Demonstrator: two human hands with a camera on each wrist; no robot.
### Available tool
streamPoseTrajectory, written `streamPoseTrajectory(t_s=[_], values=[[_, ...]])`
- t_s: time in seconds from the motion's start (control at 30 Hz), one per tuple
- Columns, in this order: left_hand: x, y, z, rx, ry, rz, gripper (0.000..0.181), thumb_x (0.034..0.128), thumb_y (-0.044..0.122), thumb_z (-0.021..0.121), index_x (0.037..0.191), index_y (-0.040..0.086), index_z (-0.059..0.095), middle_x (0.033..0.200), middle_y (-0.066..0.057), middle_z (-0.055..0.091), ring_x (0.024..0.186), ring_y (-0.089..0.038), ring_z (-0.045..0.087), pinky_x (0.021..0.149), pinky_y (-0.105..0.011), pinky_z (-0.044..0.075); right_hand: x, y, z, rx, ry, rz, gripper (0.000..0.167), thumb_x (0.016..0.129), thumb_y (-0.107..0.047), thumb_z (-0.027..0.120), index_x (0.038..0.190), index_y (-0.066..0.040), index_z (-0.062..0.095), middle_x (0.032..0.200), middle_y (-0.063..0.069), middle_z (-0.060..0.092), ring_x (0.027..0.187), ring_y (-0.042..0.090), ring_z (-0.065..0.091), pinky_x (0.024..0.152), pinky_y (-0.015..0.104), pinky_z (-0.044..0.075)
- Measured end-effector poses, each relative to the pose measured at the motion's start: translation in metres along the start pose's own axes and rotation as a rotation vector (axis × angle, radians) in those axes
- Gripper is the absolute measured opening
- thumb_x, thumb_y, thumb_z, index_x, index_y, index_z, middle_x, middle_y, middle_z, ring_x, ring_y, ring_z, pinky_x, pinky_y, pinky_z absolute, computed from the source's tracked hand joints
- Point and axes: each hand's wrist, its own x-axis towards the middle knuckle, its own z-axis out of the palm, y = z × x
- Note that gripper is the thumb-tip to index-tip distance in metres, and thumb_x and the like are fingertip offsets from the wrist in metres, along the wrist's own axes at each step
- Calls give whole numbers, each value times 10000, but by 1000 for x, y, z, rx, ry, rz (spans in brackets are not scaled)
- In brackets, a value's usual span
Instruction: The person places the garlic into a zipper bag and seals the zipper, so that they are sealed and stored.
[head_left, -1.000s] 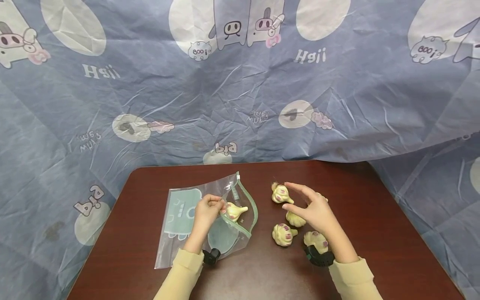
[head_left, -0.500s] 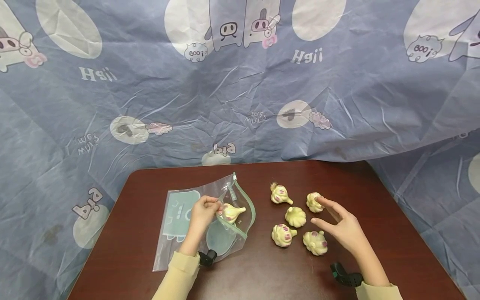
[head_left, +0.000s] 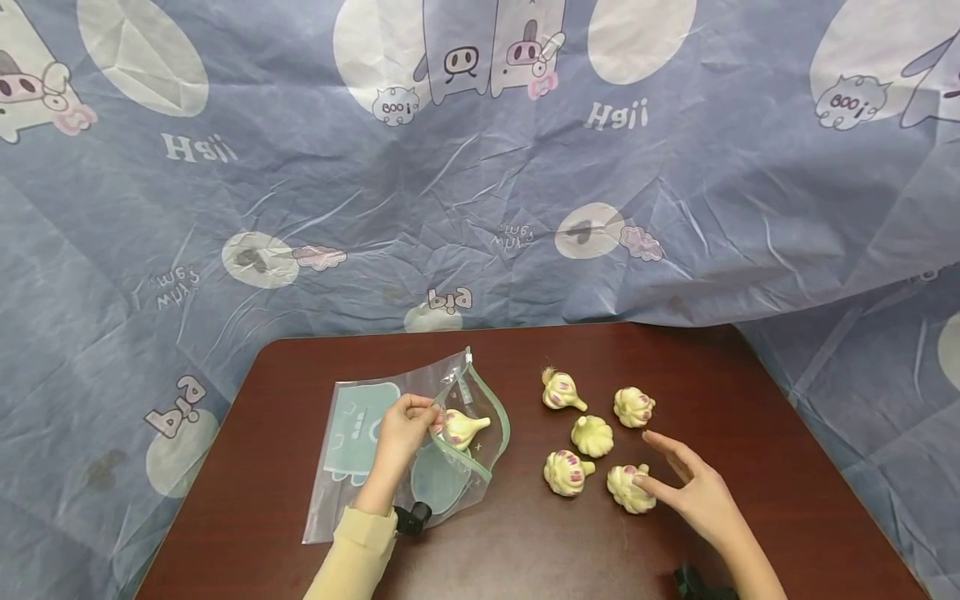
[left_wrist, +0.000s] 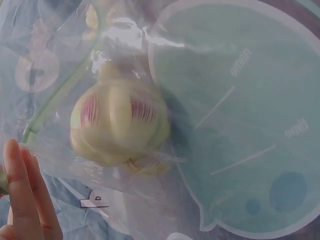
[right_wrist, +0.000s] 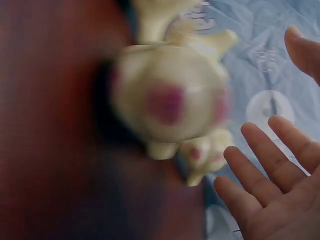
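- While the left hand [head_left: 405, 427] pinches the lip of the clear bag [head_left: 324, 512], I see its mouth gaping toward the loose garlic
- One bagged bulb [head_left: 462, 428] lies inside, just within the mouth, stem toward the opening
- Right hand [head_left: 701, 500] grasps nothing: fingers spread, palm showing on my right wrist feed, thumb overlapping the lower right bulb [head_left: 632, 488] in the head view; can't tell if they touch
- Five bulbs sit outside on the table [head_left: 540, 550]: that one, lower left bulb [head_left: 567, 472], middle bulb [head_left: 592, 436], upper right bulb [head_left: 633, 407], upper left bulb [head_left: 561, 390]
- Bag is thin, shiny, creased plastic with a green strip [head_left: 507, 425] round the mouth and a teal printed panel [head_left: 352, 429]
- My left wrist feed shows the bagged bulb through the film, rounded and lobed, purple streaks on cream
- Loose bulbs are knobbly, mostly purple-marked; the middle one looks plain, the upper left has a frayed root tuft
- Tabletop smooth, dark red-brown, faintly glossy; cloth [head_left: 450, 183] behind is wrinkled blue with cartoon prints
- Nearest bulb on my right wrist feed is blurred
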Motion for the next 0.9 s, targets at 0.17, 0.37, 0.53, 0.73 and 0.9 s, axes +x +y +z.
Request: streamPoseTrajectory(t_s=[0.17,0.37,0.53,0.73,0.9], values=[[1,-1,-1,-8,1,0,133,901,6,643,1001,-76,614,783,-111,723,621,-29,641,612,-147,529,-7,15,18,-85,23,-34,810,784,-372,831,1444,-95,452,1461,161,460,1347,431,429,1056,451,428],[0,-1,-1,-8,7,-3,126,898,-2,652,993,-76,613,776,-115,718,627,-38,653,619,-174,557,-10,23,28,-148,38,-46,902,743,-386,860,1459,-62,417,1419,218,457,1286,444,479,1017,585,407],[-2,-2,-1,-36,-5,5,142,903,-12,648,1009,-93,600,806,-166,718,630,-42,657,615,-174,562,-13,25,32,-144,8,-42,943,732,-405,862,1474,-66,388,1454,241,408,1304,509,427,972,683,405],[-2,-4,-1,-39,-12,21,156,907,-10,643,1020,-105,592,842,-220,715,636,-39,659,608,-165,556,-14,28,36,-137,-14,-132,1068,634,-391,919,1475,-24,371,1534,239,330,1358,506,343,956,709,372],[-1,-4,-1,-32,-5,14,142,900,-13,644,1007,-95,600,813,-180,720,628,-39,657,606,-171,556,-14,29,39,-152,-27,-128,1037,633,-348,916,1467,-32,386,1548,226,337,1375,532,293,975,742,324]])
